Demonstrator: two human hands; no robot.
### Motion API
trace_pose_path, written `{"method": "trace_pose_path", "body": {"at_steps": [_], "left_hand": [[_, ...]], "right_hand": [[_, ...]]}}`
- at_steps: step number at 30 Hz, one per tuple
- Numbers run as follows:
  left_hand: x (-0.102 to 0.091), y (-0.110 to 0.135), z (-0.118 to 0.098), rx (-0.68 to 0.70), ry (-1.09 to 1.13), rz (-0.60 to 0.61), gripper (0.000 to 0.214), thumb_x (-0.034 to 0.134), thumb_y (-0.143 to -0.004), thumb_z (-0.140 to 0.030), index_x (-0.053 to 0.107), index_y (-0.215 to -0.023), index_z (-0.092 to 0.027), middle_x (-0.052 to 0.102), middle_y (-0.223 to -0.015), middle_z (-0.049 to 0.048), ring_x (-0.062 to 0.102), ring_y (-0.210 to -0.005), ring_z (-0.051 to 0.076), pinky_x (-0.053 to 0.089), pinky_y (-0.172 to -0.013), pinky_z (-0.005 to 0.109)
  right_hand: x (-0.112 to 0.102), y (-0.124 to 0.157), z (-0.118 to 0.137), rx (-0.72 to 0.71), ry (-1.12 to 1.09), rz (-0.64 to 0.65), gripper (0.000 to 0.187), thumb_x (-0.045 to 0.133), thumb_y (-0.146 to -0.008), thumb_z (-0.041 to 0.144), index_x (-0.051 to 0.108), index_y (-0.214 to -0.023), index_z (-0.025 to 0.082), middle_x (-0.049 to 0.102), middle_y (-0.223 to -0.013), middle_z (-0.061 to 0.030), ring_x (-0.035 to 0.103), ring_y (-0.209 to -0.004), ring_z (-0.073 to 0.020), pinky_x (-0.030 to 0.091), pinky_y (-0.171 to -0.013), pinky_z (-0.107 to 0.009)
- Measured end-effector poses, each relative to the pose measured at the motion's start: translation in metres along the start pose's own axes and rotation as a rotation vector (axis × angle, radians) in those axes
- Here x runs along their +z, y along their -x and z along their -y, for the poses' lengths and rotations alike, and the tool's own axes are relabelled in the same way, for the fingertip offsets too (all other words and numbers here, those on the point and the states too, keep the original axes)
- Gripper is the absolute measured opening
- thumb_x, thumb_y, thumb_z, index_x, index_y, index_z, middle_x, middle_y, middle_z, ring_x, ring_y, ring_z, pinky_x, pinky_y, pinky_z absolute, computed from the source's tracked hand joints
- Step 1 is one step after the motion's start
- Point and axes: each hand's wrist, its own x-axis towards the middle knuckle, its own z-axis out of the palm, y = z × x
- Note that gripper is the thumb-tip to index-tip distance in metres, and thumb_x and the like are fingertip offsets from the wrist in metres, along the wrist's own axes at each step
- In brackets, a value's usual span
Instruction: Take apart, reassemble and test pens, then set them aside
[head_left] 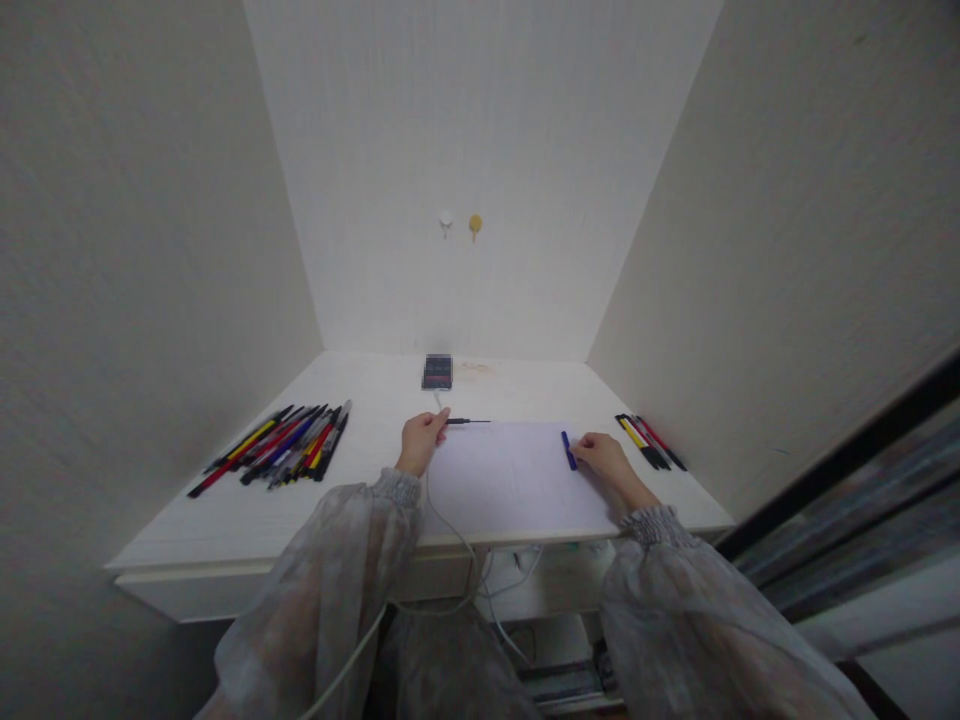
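My left hand is closed, its thumb and fingers pinching the end of a thin dark pen-like stick. The stick points right along the far edge of a white sheet of paper and narrows to a fine tip. Over the right part of the sheet, my right hand pinches a short blue pen part, perhaps a cap or barrel. That part stands nearly lengthwise to me, apart from the dark stick. Both wrists are in translucent grey sleeves.
A pile of several pens in mixed colours lies on the left of the white table. A few more pens lie at the right. A phone sits at the back, its white cable running toward me. Walls enclose three sides.
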Motion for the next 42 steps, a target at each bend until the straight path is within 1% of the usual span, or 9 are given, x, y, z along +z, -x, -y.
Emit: {"method": "trace_pose_path", "body": {"at_steps": [4,7,10,18,24,29,35,39,42], "left_hand": [[0.000,0.001,-0.001,0.005,0.000,0.001,0.045,0.051,-0.064,-0.058,0.054,-0.050,-0.015,0.047,-0.039,-0.0018,0.041,-0.039,0.008,0.031,-0.043,0.022],[0.001,0.002,-0.002,-0.006,0.016,0.012,0.044,0.052,-0.063,-0.057,0.054,-0.050,-0.015,0.047,-0.040,-0.0018,0.041,-0.039,0.008,0.032,-0.044,0.022],[0.001,0.002,-0.004,-0.014,0.017,0.020,0.044,0.052,-0.063,-0.057,0.054,-0.052,-0.014,0.048,-0.040,-0.0020,0.041,-0.039,0.008,0.032,-0.043,0.021],[0.000,0.002,-0.004,0.013,-0.021,0.040,0.045,0.051,-0.064,-0.057,0.054,-0.052,-0.014,0.047,-0.039,-0.0027,0.042,-0.040,0.008,0.032,-0.044,0.021],[-0.001,0.004,-0.009,-0.008,-0.020,0.062,0.044,0.052,-0.064,-0.057,0.055,-0.053,-0.014,0.048,-0.040,-0.0027,0.042,-0.040,0.008,0.033,-0.045,0.021],[0.001,0.007,-0.015,-0.005,0.013,0.160,0.042,0.053,-0.065,-0.054,0.054,-0.053,-0.014,0.048,-0.040,-0.0031,0.042,-0.040,0.007,0.033,-0.046,0.021],[0.005,0.007,-0.012,0.020,0.061,0.275,0.038,0.055,-0.065,-0.050,0.055,-0.056,-0.014,0.049,-0.042,-0.0035,0.042,-0.040,0.007,0.033,-0.045,0.020],[0.005,0.007,-0.012,0.012,0.076,0.295,0.036,0.057,-0.064,-0.049,0.056,-0.058,-0.014,0.050,-0.043,-0.0035,0.043,-0.040,0.007,0.033,-0.045,0.021],[0.005,0.007,-0.012,0.015,0.082,0.305,0.035,0.057,-0.064,-0.048,0.056,-0.058,-0.014,0.050,-0.043,-0.0034,0.043,-0.041,0.008,0.034,-0.045,0.021]], "right_hand": [[-0.003,-0.001,0.002,0.020,-0.003,-0.007,0.016,0.059,-0.060,0.024,0.056,-0.046,0.017,0.056,-0.047,-0.0020,0.047,-0.049,-0.0130,0.028,-0.049,-0.024],[0.001,-0.002,0.001,0.005,-0.009,0.011,0.016,0.063,-0.058,0.030,0.057,-0.050,0.017,0.056,-0.048,-0.0014,0.047,-0.048,-0.0129,0.028,-0.048,-0.024],[0.008,-0.004,0.000,-0.004,0.021,0.040,0.012,0.064,-0.056,0.027,0.060,-0.056,0.016,0.059,-0.055,-0.0020,0.050,-0.053,-0.0134,0.031,-0.050,-0.023],[0.008,-0.005,0.003,-0.009,0.136,0.129,0.012,0.058,-0.064,0.025,0.064,-0.065,0.015,0.064,-0.064,-0.0043,0.055,-0.061,-0.0144,0.034,-0.054,-0.022],[0.006,-0.001,0.004,-0.055,0.216,0.103,0.014,0.055,-0.066,0.025,0.063,-0.066,0.015,0.065,-0.068,-0.0064,0.055,-0.063,-0.0159,0.034,-0.056,-0.023],[0.004,0.002,0.029,-0.137,0.175,0.020,0.022,0.047,-0.072,0.029,0.064,-0.067,0.015,0.063,-0.063,-0.0059,0.054,-0.060,-0.0157,0.032,-0.054,-0.024],[0.026,0.009,0.077,-0.379,-0.165,0.181,0.035,0.041,-0.078,0.040,0.065,-0.071,0.015,0.063,-0.066,-0.0038,0.054,-0.062,-0.0143,0.034,-0.056,-0.022],[0.044,0.013,0.093,-0.351,-0.258,0.242,0.035,0.044,-0.076,0.040,0.065,-0.069,0.014,0.063,-0.063,-0.0035,0.053,-0.059,-0.0134,0.034,-0.055,-0.022],[0.049,0.015,0.095,-0.324,-0.250,0.288,0.028,0.049,-0.072,0.035,0.065,-0.066,0.013,0.061,-0.058,-0.0026,0.050,-0.054,-0.0122,0.033,-0.052,-0.022]]}}
